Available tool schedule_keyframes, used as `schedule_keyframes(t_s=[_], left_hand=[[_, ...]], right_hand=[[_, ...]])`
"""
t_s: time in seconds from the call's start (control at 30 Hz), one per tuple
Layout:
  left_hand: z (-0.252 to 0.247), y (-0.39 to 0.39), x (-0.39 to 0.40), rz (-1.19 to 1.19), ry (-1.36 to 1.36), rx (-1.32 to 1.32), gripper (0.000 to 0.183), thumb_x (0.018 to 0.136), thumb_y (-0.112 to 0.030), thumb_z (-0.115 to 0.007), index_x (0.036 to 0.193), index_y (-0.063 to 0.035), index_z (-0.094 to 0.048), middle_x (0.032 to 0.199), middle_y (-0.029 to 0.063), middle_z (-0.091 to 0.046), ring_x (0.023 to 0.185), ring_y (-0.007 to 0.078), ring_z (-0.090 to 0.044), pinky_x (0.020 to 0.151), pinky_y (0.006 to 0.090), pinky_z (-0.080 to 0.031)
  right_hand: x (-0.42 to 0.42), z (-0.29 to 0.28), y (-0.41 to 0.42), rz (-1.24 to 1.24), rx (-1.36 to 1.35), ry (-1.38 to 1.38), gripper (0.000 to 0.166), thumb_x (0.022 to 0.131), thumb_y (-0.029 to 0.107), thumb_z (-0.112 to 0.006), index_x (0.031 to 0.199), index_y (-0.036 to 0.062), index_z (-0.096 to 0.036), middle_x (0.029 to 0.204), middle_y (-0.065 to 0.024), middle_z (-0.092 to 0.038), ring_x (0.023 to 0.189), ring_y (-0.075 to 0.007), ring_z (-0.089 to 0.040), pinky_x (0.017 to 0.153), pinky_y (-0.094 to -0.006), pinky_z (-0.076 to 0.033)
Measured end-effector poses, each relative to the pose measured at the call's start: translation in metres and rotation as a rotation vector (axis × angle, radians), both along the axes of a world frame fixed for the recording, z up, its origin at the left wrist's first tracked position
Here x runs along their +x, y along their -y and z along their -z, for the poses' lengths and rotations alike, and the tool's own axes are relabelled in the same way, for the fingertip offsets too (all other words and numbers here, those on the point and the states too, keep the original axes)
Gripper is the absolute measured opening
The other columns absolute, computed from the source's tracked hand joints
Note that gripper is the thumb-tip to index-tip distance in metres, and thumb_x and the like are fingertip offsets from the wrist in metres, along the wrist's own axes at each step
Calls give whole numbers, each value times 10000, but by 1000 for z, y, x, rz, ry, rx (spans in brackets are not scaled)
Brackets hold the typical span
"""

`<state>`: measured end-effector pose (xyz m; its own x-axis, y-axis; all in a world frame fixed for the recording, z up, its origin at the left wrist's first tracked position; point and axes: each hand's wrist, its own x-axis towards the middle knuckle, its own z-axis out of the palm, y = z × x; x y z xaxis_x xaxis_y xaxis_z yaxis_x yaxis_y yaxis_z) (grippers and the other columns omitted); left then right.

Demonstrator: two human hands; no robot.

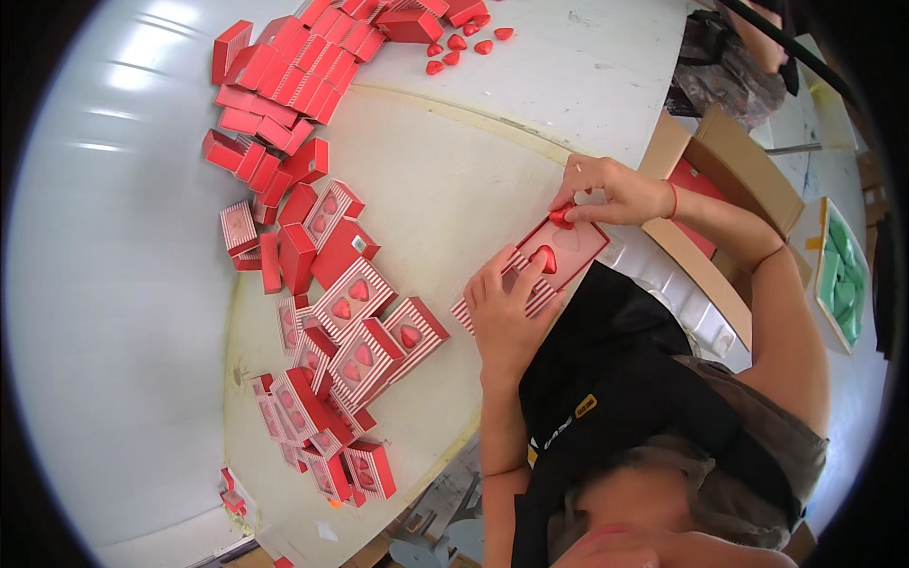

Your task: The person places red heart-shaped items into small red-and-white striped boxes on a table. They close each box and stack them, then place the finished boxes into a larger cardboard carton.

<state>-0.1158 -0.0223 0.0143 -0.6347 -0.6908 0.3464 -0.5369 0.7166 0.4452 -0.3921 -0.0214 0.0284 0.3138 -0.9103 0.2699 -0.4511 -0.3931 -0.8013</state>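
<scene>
A red gift box stands at the table's front edge, its pink insert tray (pixel 579 259) slid partly out of a red-and-white striped sleeve (pixel 465 317). My left hand (pixel 508 305) grips the sleeve, and its index fingertip touches a red foil-wrapped heart (pixel 545 260) in the tray. Between the thumb and fingers of my right hand (pixel 603 192) is another red foil-wrapped heart (pixel 562 215), at the tray's far end. Beside it, a heart-shaped hollow (pixel 566 238) shows in the insert. Whether the pinched heart touches the insert, I cannot tell.
Striped boxes with heart windows (pixel 355 298) lie in a loose pile on the table (pixel 419 184). Red boxes (pixel 298 71) are stacked farther back, near loose foil hearts (pixel 456 42). An open cardboard carton (pixel 746 170) stands at right. Another person's arm (pixel 756 32) shows top right.
</scene>
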Motion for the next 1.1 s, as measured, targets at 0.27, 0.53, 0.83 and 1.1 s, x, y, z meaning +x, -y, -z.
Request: schedule_keyframes(t_s=[0.27, 0.53, 0.83, 1.1], left_hand=[[0, 0, 1, -20, -11, 15, 525, 784, -363, -826, 1265, -201, -691, 1387, 104, -522, 1220, 322, -489, 1047, 461, -383], [2, 2, 2, -5, -9, -6, 533, 792, -391, -819, 1275, -206, -691, 1408, 116, -512, 1218, 333, -488, 1052, 467, -375], [-10, 10, 20, -103, 32, 72, 867, 621, -405, -929, 1342, -78, -577, 1284, 124, -625, 1155, 336, -570, 1025, 462, -407], [-6, 20, 1, -13, -298, 126, 720, 600, -304, -929, 1217, -74, -638, 1194, 103, -660, 1118, 291, -599, 983, 424, -440]], right_hand=[[8, 12, -4, -3, -147, -89, 167, 841, 118, -783, 999, 65, -776, 1063, -89, -630, 1007, -263, -567, 908, -356, -478], [14, 7, -30, 14, -316, -296, 325, 830, 260, -799, 1088, 82, -712, 1320, -153, -563, 1201, -324, -548, 960, -414, -508], [16, 16, -41, 4, -302, -467, 540, 774, 290, -836, 1223, 86, -616, 1469, -190, -464, 1349, -392, -473, 996, -424, -519], [66, 19, -44, 60, 223, 479, 676, 818, 85, -697, 1434, 13, -429, 1453, -176, -469, 1433, -328, -418, 1111, -413, -465]])
